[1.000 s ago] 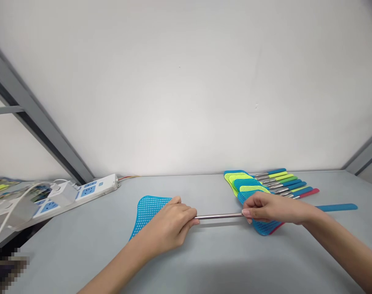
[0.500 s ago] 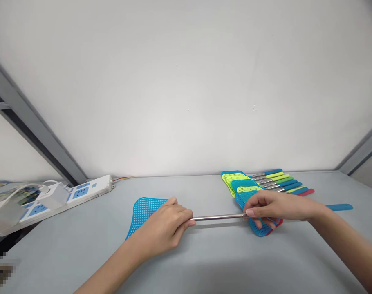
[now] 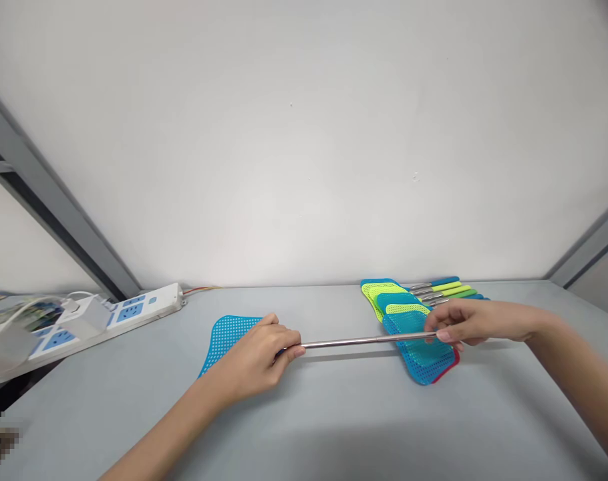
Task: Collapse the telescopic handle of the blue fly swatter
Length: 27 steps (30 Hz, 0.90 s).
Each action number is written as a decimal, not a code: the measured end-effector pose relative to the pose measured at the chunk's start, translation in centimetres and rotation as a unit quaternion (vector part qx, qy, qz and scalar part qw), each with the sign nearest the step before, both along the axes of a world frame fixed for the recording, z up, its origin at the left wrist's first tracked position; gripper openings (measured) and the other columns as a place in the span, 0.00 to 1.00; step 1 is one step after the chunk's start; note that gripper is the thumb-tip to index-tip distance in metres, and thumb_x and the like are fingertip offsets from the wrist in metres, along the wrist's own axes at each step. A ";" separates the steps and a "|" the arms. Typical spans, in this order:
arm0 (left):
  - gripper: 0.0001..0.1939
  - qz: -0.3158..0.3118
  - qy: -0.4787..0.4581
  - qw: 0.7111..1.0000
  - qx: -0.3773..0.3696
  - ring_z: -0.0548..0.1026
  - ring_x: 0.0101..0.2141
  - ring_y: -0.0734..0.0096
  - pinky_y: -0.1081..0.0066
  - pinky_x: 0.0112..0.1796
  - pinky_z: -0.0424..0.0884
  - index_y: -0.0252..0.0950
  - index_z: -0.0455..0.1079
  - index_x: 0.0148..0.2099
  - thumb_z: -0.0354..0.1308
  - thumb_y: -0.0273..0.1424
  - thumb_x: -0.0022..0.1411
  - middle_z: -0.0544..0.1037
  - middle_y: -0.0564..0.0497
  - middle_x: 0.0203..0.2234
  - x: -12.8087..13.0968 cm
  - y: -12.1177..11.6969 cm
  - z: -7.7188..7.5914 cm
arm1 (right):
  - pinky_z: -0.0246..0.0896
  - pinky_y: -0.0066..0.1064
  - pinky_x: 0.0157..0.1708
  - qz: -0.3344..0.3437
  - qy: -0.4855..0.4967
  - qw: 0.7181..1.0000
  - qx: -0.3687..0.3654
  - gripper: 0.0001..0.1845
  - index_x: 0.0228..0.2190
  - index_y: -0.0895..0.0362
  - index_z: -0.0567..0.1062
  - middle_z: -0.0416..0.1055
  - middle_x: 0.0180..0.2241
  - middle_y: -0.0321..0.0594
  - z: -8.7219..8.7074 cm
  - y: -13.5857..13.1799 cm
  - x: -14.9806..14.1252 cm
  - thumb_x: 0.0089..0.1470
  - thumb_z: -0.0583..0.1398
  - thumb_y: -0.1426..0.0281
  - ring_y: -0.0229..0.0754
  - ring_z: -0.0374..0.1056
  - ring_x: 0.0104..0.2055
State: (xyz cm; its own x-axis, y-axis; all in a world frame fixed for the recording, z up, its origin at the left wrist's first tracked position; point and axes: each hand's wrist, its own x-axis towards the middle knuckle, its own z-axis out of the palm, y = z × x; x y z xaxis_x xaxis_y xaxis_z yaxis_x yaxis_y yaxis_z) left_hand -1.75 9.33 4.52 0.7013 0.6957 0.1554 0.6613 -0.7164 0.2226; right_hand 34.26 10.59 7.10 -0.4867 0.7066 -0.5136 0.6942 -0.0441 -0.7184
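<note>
Now, in the head view, the left hand (image 3: 248, 362) curls closed around a steel rod (image 3: 364, 342) near the head of a blue mesh fly swatter (image 3: 228, 339), and the right hand (image 3: 477, 323) pinches the rod's other end. This end is above a pile of swatter heads (image 3: 414, 341), with coloured handles (image 3: 434, 287) lying beyond, on a grey table (image 3: 334, 414). A power strip (image 3: 143, 307) lies at left.

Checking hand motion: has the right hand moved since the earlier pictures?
Yes, the right hand moved rightward, from the blue fly swatter head's left edge to over its right side.
</note>
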 end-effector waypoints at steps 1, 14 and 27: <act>0.14 0.001 0.003 1.000 0.000 0.55 0.18 0.75 0.71 0.30 0.55 0.36 0.50 0.22 0.39 0.29 0.61 0.58 0.58 0.15 0.0 0.0 0.0 | 0.44 0.22 0.19 -0.006 -0.001 1.000 -0.001 0.18 0.35 0.56 0.69 0.61 0.23 0.33 -0.1 0.0 -0.2 0.46 0.56 0.56 0.31 0.52 0.22; 0.14 -0.003 -0.012 1.000 0.004 0.56 0.18 0.76 0.70 0.29 0.56 0.36 0.52 0.22 0.40 0.29 0.61 0.59 0.57 0.15 0.1 -0.2 0.5 | 0.51 0.28 0.25 -0.065 -0.030 0.997 0.013 0.21 0.32 0.57 0.67 0.63 0.25 0.38 1.7 -0.8 1.2 0.50 0.49 0.52 0.33 0.54 0.21; 0.15 0.036 -0.016 0.999 0.007 0.61 0.23 0.72 0.70 0.27 0.57 0.36 0.51 0.21 0.39 0.30 0.61 0.61 0.56 0.15 -0.4 -0.3 1.0 | 0.39 0.27 0.20 -0.116 -0.048 0.990 0.058 0.23 0.30 0.56 0.69 0.56 0.25 0.37 2.3 -0.9 0.6 0.48 0.49 0.50 0.34 0.49 0.24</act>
